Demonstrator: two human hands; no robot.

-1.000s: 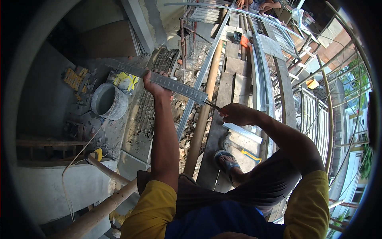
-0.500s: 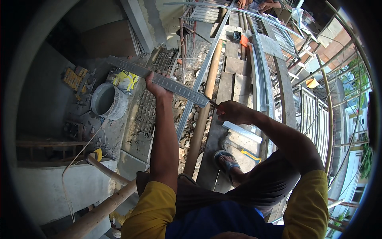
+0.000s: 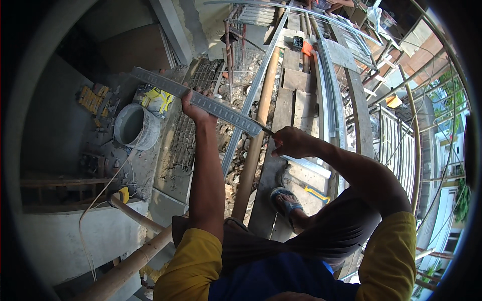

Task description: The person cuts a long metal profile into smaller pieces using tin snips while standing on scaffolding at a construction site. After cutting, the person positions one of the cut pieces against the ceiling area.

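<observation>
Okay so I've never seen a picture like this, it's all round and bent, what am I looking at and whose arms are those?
There is no machine here. The picture comes from a wide fisheye camera worn on a person's head, looking down, so straight edges bend near the rim. The two arms coming up from the bottom are that person's own.

The left hand grips a long grey perforated metal strip near its middle. The right hand holds a thin dark tool to the strip's end; what kind of tool is too small to tell.

Below, the person's sandalled foot rests on wooden planks of a scaffold, beside a bamboo pole. Farther down lie rubble, wire mesh and a grey bucket.
</observation>
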